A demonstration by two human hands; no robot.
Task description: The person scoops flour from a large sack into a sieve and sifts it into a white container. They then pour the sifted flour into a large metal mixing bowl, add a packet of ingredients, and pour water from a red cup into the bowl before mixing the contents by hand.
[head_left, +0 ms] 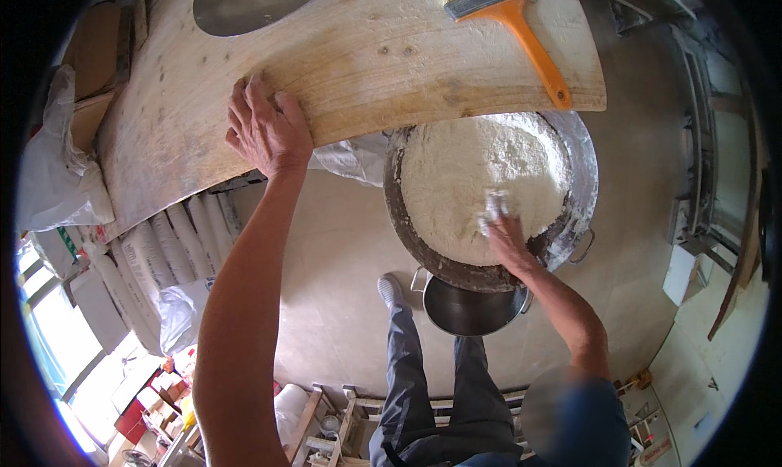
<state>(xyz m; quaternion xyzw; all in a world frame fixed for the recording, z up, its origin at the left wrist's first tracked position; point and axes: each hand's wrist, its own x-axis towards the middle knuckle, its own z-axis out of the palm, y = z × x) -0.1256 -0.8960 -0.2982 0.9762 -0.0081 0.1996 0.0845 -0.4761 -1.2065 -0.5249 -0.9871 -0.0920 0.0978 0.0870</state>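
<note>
My left hand [270, 126] lies flat on the front edge of a wooden worktable [342, 59], fingers spread and holding nothing. Down to the right, my right hand [503, 229] reaches into a big round metal basin [582, 161] full of white flour [444, 182]. Flour coats its fingertips, which look stretched out at the surface of the flour; I see nothing held in them. The table edge hides the far rim of the basin. An orange-handled brush [531, 47] lies at the table's right end, above the basin.
A metal pot [468, 306] with handles stands beneath the basin's near side, close to my feet. A round metal sheet or pan [252, 2] sits at the table's far side. Stacked sacks [175, 239] are under the table at left; wooden racks [326, 426] stand behind me.
</note>
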